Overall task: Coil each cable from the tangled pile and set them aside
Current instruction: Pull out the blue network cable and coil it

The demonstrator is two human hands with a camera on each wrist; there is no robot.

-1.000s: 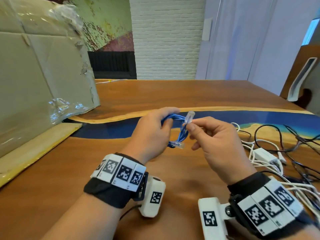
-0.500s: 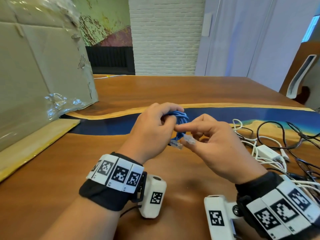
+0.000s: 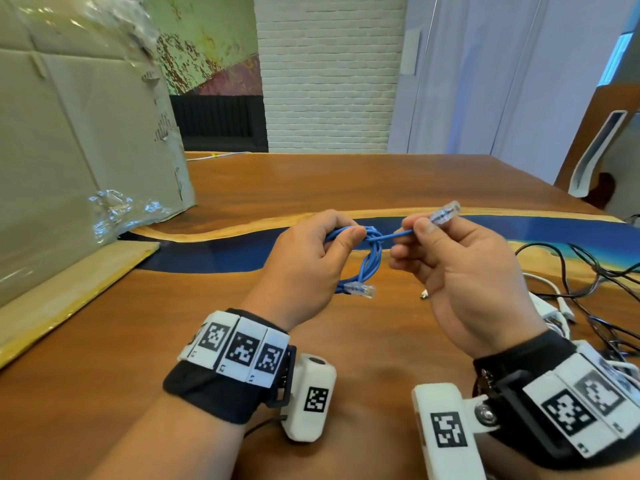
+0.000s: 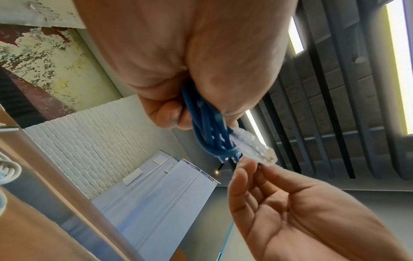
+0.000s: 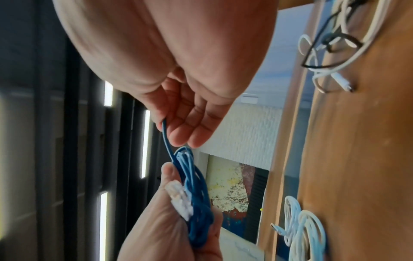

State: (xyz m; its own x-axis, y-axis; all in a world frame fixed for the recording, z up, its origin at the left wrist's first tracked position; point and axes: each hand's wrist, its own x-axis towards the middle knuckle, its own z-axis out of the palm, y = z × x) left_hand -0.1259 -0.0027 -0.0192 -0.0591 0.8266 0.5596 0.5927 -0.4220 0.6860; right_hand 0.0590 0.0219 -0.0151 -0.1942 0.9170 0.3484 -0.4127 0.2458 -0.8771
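Observation:
A small coil of blue network cable (image 3: 372, 261) hangs above the wooden table (image 3: 311, 181). My left hand (image 3: 322, 251) grips the coil's loops (image 4: 208, 127) between thumb and fingers. One clear plug (image 3: 362, 289) dangles below that hand. My right hand (image 3: 443, 251) pinches the cable's free end just behind the other clear plug (image 3: 445, 213), and the strand between the hands runs taut from a wrap around the coil (image 5: 187, 169). A tangled pile of black and white cables (image 3: 588, 289) lies on the table at the right.
A large cardboard sheet (image 3: 76, 143) leans at the table's left on a flat board (image 3: 69, 285). A white power adapter (image 3: 550, 308) sits in the pile. Coiled white cables (image 5: 304, 229) lie on the table in the right wrist view. A chair (image 3: 602, 150) stands at the far right.
My right hand has drawn the free plug end out to the right and up, away from the coil, pulling the wrap tight. The left hand keeps its grip on the coil.

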